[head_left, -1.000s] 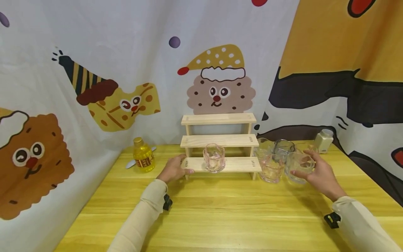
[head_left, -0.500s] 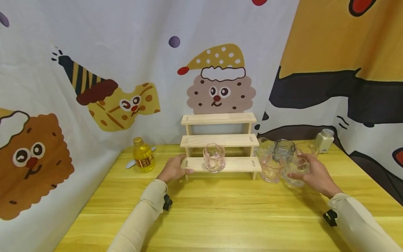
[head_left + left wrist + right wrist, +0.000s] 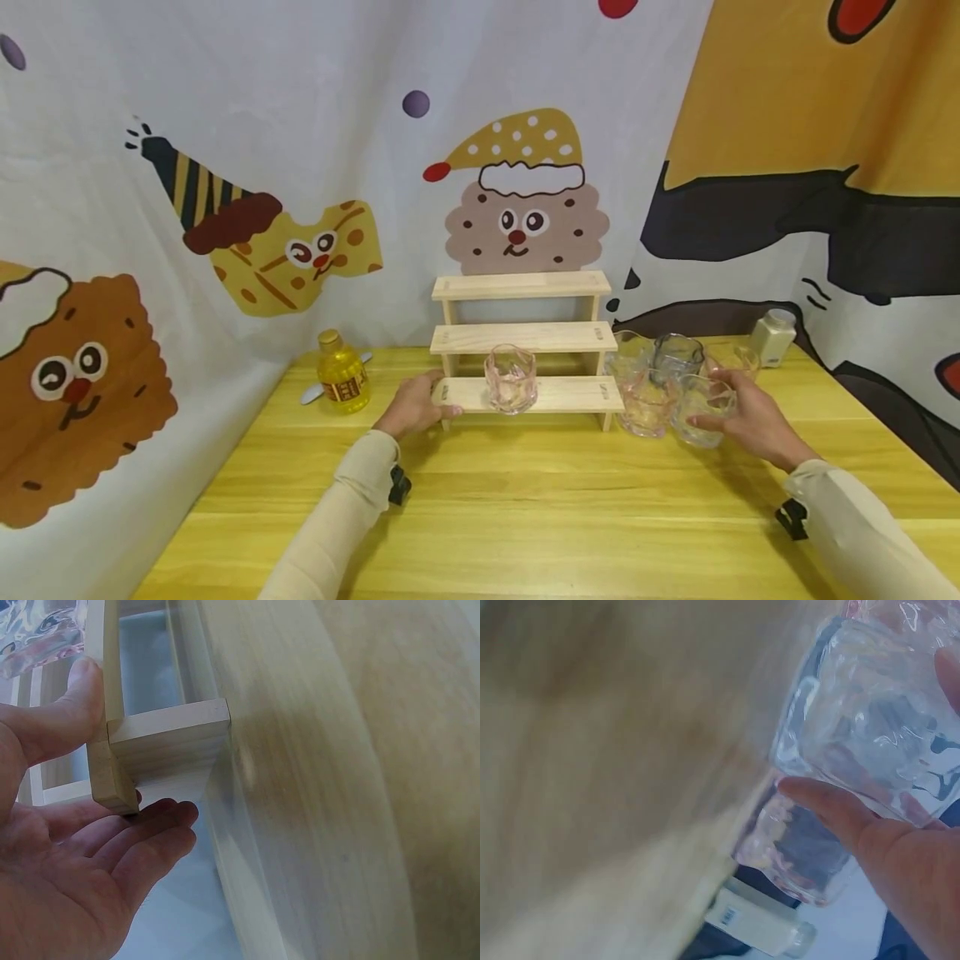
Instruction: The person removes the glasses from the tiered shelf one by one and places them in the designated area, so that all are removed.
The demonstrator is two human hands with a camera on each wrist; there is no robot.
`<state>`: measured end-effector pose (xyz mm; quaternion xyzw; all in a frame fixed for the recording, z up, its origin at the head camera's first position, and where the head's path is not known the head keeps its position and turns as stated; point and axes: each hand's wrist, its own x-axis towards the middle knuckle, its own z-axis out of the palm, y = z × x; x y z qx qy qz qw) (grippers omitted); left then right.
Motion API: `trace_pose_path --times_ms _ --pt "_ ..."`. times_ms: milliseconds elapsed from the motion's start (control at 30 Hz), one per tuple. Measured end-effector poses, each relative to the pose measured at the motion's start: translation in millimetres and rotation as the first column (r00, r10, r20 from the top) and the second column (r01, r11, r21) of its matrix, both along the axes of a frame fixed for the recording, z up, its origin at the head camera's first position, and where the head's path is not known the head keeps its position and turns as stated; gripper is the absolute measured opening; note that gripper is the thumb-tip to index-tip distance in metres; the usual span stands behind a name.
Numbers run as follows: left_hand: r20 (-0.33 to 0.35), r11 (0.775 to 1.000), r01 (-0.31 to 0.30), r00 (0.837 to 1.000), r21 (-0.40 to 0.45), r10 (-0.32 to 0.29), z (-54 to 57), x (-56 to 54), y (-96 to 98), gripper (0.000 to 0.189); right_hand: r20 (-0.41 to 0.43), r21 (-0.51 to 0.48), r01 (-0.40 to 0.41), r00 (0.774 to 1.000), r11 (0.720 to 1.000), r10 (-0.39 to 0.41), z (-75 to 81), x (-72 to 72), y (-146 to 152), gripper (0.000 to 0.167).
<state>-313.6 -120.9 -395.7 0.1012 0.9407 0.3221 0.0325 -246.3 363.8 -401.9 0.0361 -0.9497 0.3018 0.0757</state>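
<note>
My left hand (image 3: 414, 403) grips the left end of the lowest board of a three-step wooden display rack (image 3: 555, 392). In the left wrist view the thumb (image 3: 81, 697) lies against the board, with the other fingers around its end. A pinkish glass tumbler (image 3: 512, 382) stands on that lowest board. At the right, my right hand (image 3: 757, 417) holds a clear glass tumbler (image 3: 699, 421) between thumb and fingers, low over or on the table. Right beside it is a pinkish tumbler (image 3: 645, 408). Behind these stand a grey tumbler (image 3: 677, 354) and other clear or pinkish ones, partly hidden.
A bottle of yellow oil (image 3: 342, 375) stands left of the rack, with a spoon (image 3: 311, 392) partly behind it. At the back right is a jar of pale powder (image 3: 772, 337). A printed curtain (image 3: 337, 125) hangs along the table's (image 3: 525, 517) back and sides.
My right hand has carried the clear tumbler a little left and down, closer to the pinkish one. A tumbler behind it shows more now. The left hand stays on the rack.
</note>
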Motion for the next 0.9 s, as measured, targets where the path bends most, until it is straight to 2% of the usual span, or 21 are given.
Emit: trace_pose_path --times_ms 100,200,267,367,500,667,900 --pt "0.004 1.0 -0.003 1.0 0.006 0.003 -0.6 0.6 -1.2 0.069 0.021 0.042 -0.018 1.0 0.999 0.017 5.1 -0.7 -2 0.108" --pt "0.013 1.0 -0.008 1.0 0.012 0.008 0.9 0.3 -1.5 0.07 0.002 0.13 -0.035 0.999 0.991 0.035 14.8 0.0 -8 0.121" --pt "0.02 1.0 -0.009 1.0 0.011 0.008 2.7 0.3 -1.4 0.071 -0.036 0.186 -0.03 0.999 0.982 0.037 23.2 1.5 -14 0.123" --pt "0.023 1.0 -0.011 1.0 0.0 0.011 4.7 0.5 -1.1 0.071 -0.123 0.236 -0.02 0.991 0.971 0.05 35.7 4.9 -29 0.116" --pt "0.027 1.0 -0.008 1.0 -0.002 0.008 4.4 -1.1 -2.0 0.073 -0.244 0.227 -0.051 0.964 0.973 0.107 46.9 10.1 -56 0.104" --pt "0.02 1.0 -0.009 1.0 0.003 0.009 3.7 -2.2 -2.3 0.07 -0.329 0.169 -0.166 0.92 0.972 0.214 50.5 10.5 -95 0.096" --pt "0.016 1.0 -0.011 1.0 0.021 0.01 1.0 -0.7 -0.6 0.07 -0.265 0.137 -0.343 0.891 0.929 0.368 41.8 5.7 -136 0.102"
